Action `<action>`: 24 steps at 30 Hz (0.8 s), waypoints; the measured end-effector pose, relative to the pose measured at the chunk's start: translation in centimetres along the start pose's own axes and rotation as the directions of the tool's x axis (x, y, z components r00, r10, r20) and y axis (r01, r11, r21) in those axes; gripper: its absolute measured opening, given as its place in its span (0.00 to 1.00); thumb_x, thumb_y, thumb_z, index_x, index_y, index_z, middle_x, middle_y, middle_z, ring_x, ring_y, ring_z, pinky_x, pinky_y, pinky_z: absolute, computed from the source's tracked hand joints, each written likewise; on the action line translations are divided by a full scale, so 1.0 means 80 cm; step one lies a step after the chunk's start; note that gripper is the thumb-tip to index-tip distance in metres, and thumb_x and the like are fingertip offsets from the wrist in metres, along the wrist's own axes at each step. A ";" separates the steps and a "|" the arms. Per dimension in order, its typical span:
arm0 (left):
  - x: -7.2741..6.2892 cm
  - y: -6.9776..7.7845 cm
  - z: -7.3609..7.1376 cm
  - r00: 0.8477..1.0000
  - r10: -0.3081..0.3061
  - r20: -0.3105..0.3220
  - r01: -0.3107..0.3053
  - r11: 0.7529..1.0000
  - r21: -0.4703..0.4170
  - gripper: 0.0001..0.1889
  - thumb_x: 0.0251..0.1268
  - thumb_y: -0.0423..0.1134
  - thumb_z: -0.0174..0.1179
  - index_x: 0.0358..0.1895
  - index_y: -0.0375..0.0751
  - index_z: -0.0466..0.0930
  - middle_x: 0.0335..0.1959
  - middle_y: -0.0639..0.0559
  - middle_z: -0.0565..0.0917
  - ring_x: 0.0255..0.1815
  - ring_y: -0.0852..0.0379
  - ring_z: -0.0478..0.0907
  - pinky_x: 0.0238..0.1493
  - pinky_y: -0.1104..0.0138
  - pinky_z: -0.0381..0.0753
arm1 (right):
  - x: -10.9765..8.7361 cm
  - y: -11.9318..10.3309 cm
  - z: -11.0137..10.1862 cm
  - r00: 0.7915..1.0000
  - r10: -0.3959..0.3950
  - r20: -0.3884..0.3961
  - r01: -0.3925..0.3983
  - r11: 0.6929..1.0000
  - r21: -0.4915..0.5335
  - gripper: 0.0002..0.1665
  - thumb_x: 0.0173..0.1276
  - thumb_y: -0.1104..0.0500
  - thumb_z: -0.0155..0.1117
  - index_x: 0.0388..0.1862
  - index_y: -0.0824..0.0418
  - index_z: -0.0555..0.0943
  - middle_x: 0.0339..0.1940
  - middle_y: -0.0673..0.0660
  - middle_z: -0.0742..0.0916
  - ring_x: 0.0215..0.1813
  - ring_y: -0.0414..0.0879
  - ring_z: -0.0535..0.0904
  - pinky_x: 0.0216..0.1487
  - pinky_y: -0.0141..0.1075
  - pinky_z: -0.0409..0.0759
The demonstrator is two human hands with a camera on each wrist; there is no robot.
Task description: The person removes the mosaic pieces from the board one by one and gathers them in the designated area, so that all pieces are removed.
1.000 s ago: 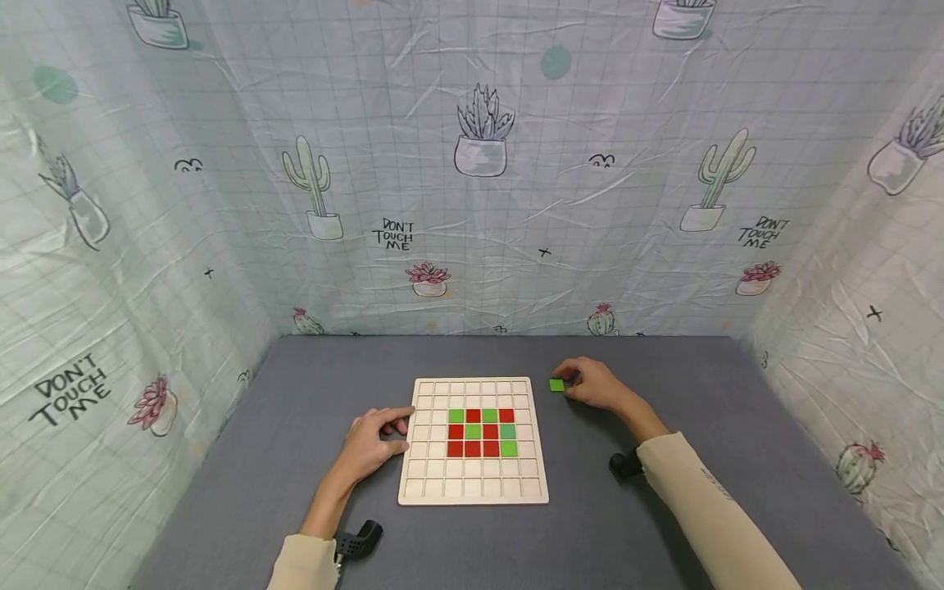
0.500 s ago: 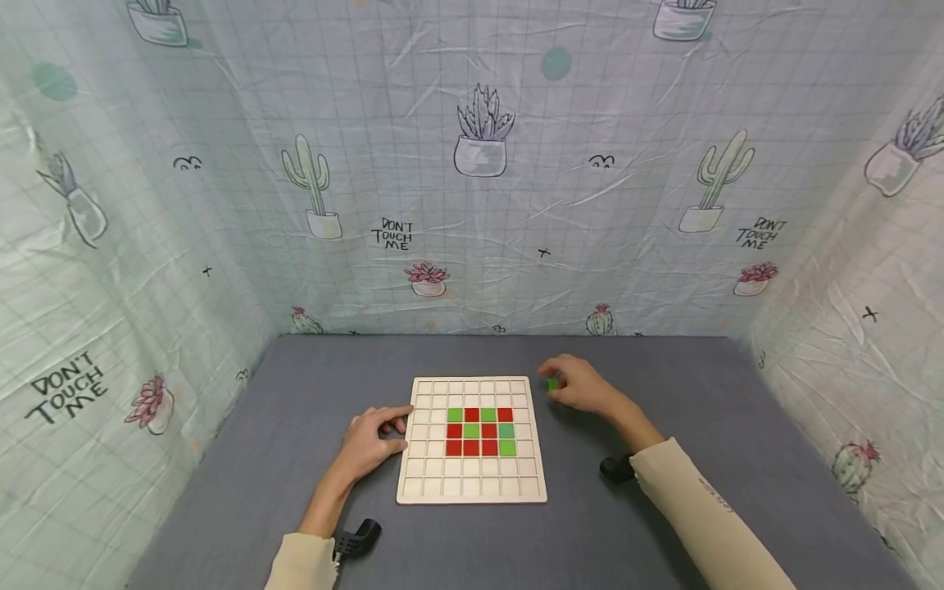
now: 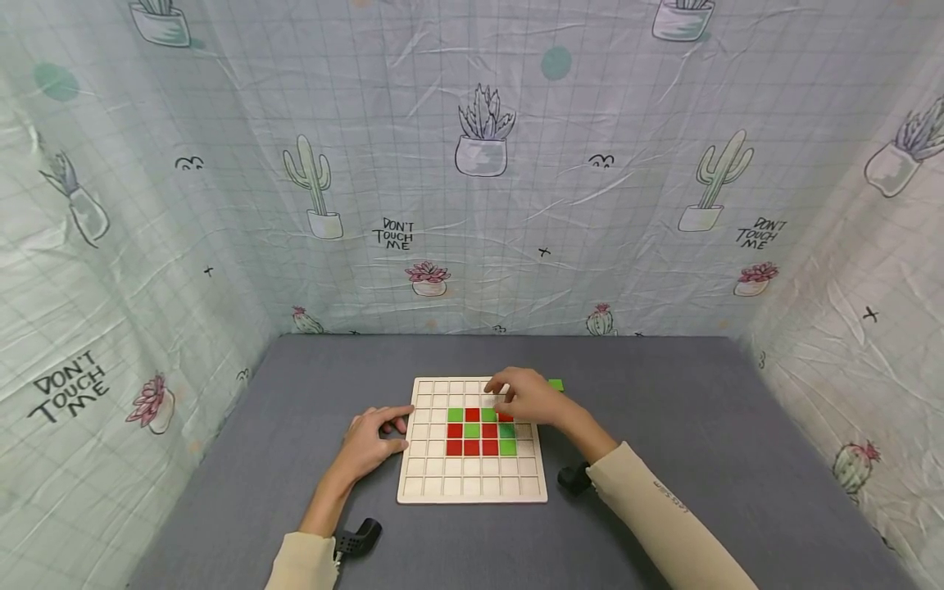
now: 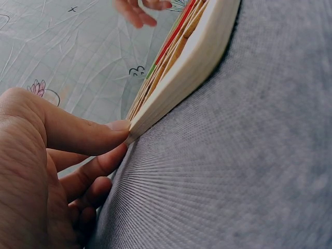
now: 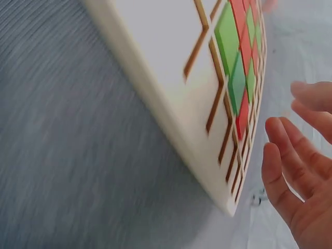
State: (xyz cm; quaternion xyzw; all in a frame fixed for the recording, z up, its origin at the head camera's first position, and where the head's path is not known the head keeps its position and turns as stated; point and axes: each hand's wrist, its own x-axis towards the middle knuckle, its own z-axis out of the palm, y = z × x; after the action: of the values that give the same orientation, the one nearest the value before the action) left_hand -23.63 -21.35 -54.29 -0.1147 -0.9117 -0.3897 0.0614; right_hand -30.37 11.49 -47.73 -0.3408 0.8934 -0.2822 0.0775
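A pale wooden grid board (image 3: 472, 487) lies on the table with a block of red and green tiles (image 3: 472, 430) set in its middle squares. My left hand (image 3: 369, 442) rests at its left edge, thumb and forefinger spread apart and touching the side. In the left wrist view the thumb tip (image 4: 120, 126) meets the board's edge. Over the upper right of the board hovers my right hand (image 3: 533, 397), partly covering the tiles. The right wrist view shows its fingers (image 5: 293, 161) loosely bent, a gap before the thumb, and nothing visible between them.
A loose green tile (image 3: 556, 385) lies on the grey table (image 3: 634, 369) just off the board's upper right, behind my right hand. Patterned cloth (image 3: 472, 205) hangs at the back and both sides.
My right hand has moved left from the loose green tile to above the board. That tile shows again in about the same spot. The left hand and board stay put.
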 end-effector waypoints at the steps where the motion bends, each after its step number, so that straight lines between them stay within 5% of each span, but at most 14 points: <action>1: 0.000 0.000 0.000 1.000 -0.002 0.001 0.002 1.000 -0.002 0.29 0.50 0.33 0.72 0.61 0.50 0.86 0.33 0.66 0.82 0.37 0.61 0.71 0.54 0.57 0.60 | 0.004 -0.003 0.004 1.000 -0.002 0.007 0.002 1.000 0.003 0.19 0.70 0.61 0.68 0.59 0.61 0.85 0.52 0.58 0.88 0.43 0.47 0.88 0.44 0.39 0.82; 10: 0.001 0.001 0.000 1.000 -0.002 0.010 0.002 1.000 -0.002 0.29 0.50 0.33 0.71 0.62 0.48 0.86 0.33 0.66 0.82 0.38 0.62 0.71 0.55 0.56 0.60 | 0.034 -0.018 0.033 0.999 -0.030 0.037 0.030 1.000 0.005 0.16 0.71 0.60 0.68 0.56 0.57 0.87 0.49 0.52 0.90 0.43 0.42 0.85 0.44 0.35 0.82; 24: 0.001 0.001 0.001 1.000 -0.016 0.002 0.016 1.000 0.009 0.30 0.49 0.33 0.71 0.61 0.50 0.86 0.33 0.66 0.83 0.38 0.61 0.72 0.51 0.59 0.62 | 0.054 -0.033 0.044 0.997 -0.052 0.059 0.059 0.989 -0.133 0.12 0.68 0.58 0.71 0.49 0.55 0.91 0.44 0.51 0.90 0.41 0.39 0.82 0.44 0.32 0.79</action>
State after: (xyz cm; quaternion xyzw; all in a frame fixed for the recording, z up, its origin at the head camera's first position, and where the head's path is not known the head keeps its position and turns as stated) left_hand -23.72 -21.23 -54.30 -0.1074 -0.9143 -0.3861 0.0578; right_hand -31.00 5.50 -48.94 -0.3777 0.8981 -0.2137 0.0712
